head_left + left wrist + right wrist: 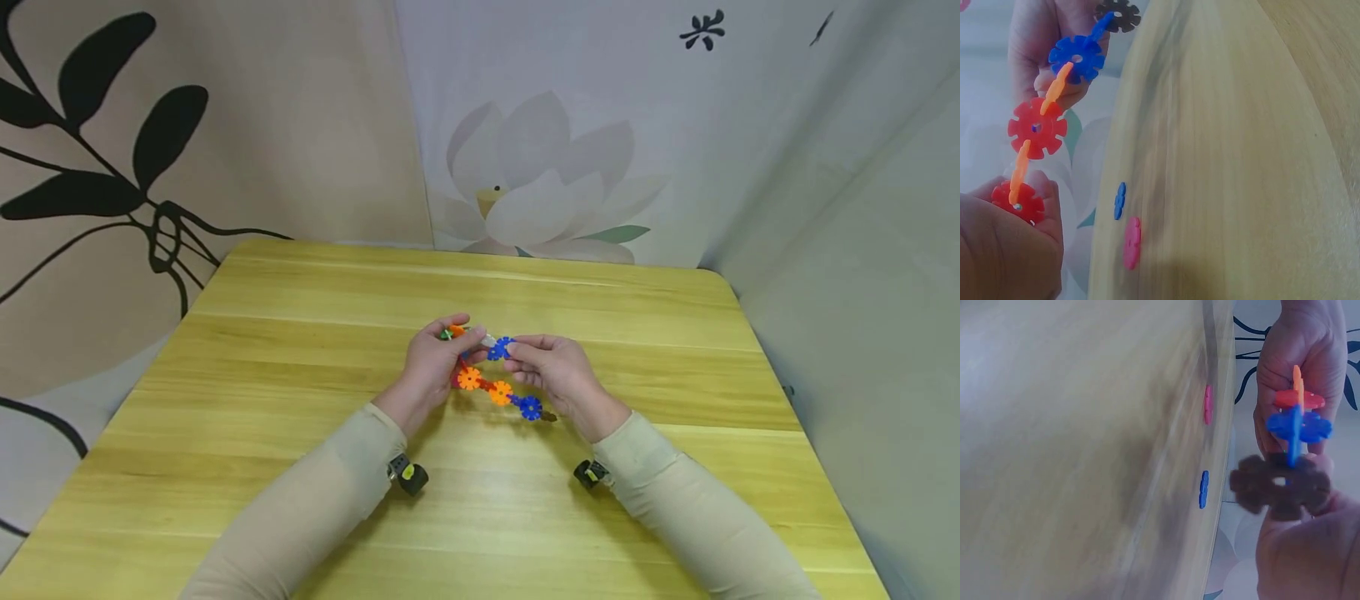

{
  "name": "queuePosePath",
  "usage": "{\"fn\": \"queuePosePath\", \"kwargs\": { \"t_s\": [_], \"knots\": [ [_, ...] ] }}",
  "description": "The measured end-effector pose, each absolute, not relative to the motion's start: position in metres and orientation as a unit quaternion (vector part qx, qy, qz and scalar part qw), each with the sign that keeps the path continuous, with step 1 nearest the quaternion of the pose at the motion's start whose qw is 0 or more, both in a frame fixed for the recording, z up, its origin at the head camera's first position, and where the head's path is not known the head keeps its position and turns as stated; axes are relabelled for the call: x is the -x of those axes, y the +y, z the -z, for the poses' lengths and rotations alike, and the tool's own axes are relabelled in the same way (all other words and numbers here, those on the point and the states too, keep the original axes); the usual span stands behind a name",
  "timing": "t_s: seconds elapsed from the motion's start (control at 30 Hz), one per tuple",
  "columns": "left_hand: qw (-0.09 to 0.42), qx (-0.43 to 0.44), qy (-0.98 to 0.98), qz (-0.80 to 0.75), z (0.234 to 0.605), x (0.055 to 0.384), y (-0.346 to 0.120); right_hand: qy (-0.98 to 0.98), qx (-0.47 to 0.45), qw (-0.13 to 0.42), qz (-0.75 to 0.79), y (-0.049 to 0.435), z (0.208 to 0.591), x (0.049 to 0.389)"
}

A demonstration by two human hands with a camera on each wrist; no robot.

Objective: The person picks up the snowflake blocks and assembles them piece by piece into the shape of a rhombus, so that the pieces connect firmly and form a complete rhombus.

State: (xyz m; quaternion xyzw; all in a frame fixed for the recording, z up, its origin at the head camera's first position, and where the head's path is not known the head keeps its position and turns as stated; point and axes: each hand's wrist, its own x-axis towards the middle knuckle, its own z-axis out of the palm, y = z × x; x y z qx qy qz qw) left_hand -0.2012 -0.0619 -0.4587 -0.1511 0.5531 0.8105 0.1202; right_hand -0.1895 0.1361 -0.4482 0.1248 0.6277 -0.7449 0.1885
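Left hand (432,365) gripping a disc chain (500,393), right hand (558,371) pinching a blue disc (502,347) — wooden table (292,367) beneath.

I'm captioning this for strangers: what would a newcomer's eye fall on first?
Probably the chain of bright notched discs by the left hand and right hand, over the wooden table. Next, the large black leaf pattern on the backdrop at the head view's left.

Beige long sleeves (315,500), black wrist cameras (417,482), yellow marks (408,472)

Soft shadows across bright tabletop (285,367)
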Motion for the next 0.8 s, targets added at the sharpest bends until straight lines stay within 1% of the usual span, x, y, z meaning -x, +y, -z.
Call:
{"fn": "queuePosePath", "kwargs": {
  "t_s": [0.3,0.53,0.8],
  "knots": [
    [0.094,0.132,0.591,-0.790,0.4598,0.2016,-0.0585,0.635,-0.125,0.175,0.742,0.1358,0.4495,0.1894],
    [0.109,0.115,0.622,-0.767,0.4590,0.1992,-0.0560,0.642,-0.125,0.181,0.735,0.1371,0.4506,0.1893],
    [0.123,0.114,0.626,-0.761,0.4633,0.1995,-0.0565,0.642,-0.121,0.182,0.735,0.1376,0.4569,0.1884]
  ]
}}
